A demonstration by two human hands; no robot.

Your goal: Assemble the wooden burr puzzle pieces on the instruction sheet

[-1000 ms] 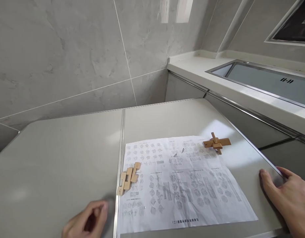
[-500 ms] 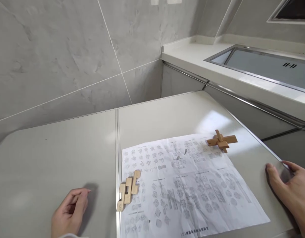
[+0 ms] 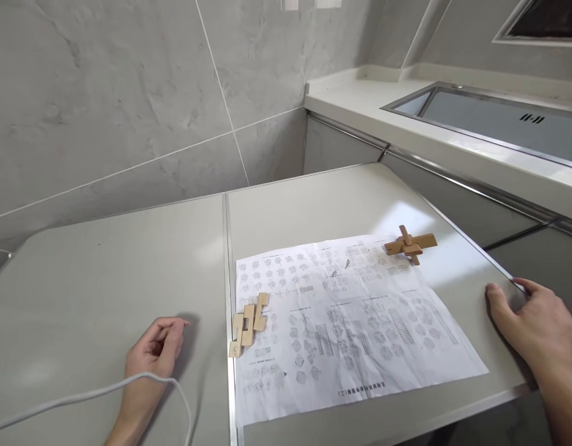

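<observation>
Our left hand (image 3: 155, 345): fingertips together, sheet (image 3: 308, 393) 9 o'clock | right hand (image 3: 536, 322): thumb, fingers apart, 3 o'clock | notched blocks (image 3: 249, 324): 9 | wooden cross (image 3: 411, 249): 1

- White glare is thrown on the smooth pale-grey tabletop (image 3: 127, 272) at three o'clock.
- Soft shadow is cast by the bare left hand (image 3: 155, 347) at eight o'clock.
- Fine print is blurred on the creased white paper (image 3: 308, 310).

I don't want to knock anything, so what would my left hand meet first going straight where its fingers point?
Your left hand would probably cross the metal strip dividing the table first, then reach the paper; the hand's height is unclear, so it might pass above both.
</observation>
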